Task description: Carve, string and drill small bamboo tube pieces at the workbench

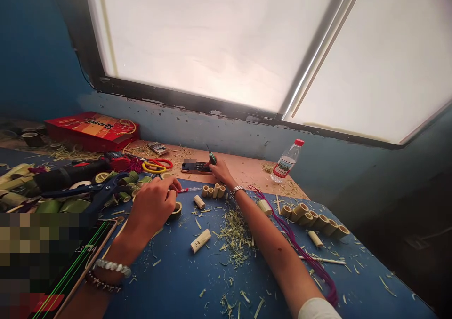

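My left hand [154, 205] is closed, fingers curled, above the left part of the blue table. From between its thumb and forefinger a thin clear pen-like stick with a red end [189, 189] points right. My right hand [221, 170] reaches to the back and grips a small tool with a dark green handle [212, 157] and a thin dark shaft pointing up. Its fingertips are at a phone [195, 167] lying flat. Between the hands stand several short bamboo tubes [213, 191]. A loose bamboo piece [199, 202] and one with dark marks [201, 241] lie nearer.
A water bottle [286, 161] stands at the back right. Purple cord [293, 239] and a row of bamboo tubes [319, 221] lie right. Shavings [237, 236] cover the middle. Scissors [157, 166], blue-handled cutters [106, 192] and a red box [90, 131] are left.
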Tool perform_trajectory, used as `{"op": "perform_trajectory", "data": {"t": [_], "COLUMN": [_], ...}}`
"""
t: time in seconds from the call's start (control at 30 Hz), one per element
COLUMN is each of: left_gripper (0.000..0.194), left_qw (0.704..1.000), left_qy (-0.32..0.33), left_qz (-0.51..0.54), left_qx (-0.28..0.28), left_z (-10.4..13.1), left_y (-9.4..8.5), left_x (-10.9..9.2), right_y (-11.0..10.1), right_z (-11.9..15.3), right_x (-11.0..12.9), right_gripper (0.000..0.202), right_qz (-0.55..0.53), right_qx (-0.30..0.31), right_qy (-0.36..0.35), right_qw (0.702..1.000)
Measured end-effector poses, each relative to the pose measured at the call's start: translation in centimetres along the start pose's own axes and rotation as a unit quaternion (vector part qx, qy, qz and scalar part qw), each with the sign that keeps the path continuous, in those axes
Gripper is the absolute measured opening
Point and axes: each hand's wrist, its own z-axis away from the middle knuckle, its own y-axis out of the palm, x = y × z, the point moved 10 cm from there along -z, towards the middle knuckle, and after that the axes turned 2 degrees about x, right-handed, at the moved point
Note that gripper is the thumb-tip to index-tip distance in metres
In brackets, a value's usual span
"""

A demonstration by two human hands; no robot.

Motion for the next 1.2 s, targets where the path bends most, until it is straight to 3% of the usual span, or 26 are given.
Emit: {"op": "perform_trajectory", "data": {"t": [0.17,0.3,0.43,0.7,0.93,1.2], "left_gripper": [0.029,0.029,0.029,0.029,0.029,0.028], "left_qw": [1.0,1.0,1.0,1.0,1.0,1.0], "left_qy": [-0.004,-0.003,-0.002,-0.001,-0.007,-0.011], "left_qz": [-0.002,-0.003,0.001,-0.003,-0.008,-0.008], "left_qx": [0.001,-0.002,-0.004,-0.01,-0.009,-0.011], "left_z": [0.0,-0.1,-0.1,0.0,-0.2,-0.1], "left_y": [0.0,-0.1,-0.1,-0.3,-0.2,-0.5], "left_x": [0.1,0.1,0.1,0.0,0.2,0.3], "right_y": [-0.5,0.6,1.2,-0.5,0.0,1.4], "right_z": [0.8,0.8,0.5,0.6,0.2,-0.7], "right_x": [0.2,1.1,1.4,0.1,-0.1,2.7], "right_gripper": [0.021,0.023,0.02,0.015,0.011,0.019], "right_qz": [-0.052,-0.052,-0.036,-0.07,-0.059,-0.056], "right_qx": [0.005,0.06,0.068,0.011,0.028,0.09], "right_qy": [0.023,-0.023,-0.049,0.034,0.044,0.013], "right_qw": [0.998,0.997,0.996,0.997,0.997,0.994]}}
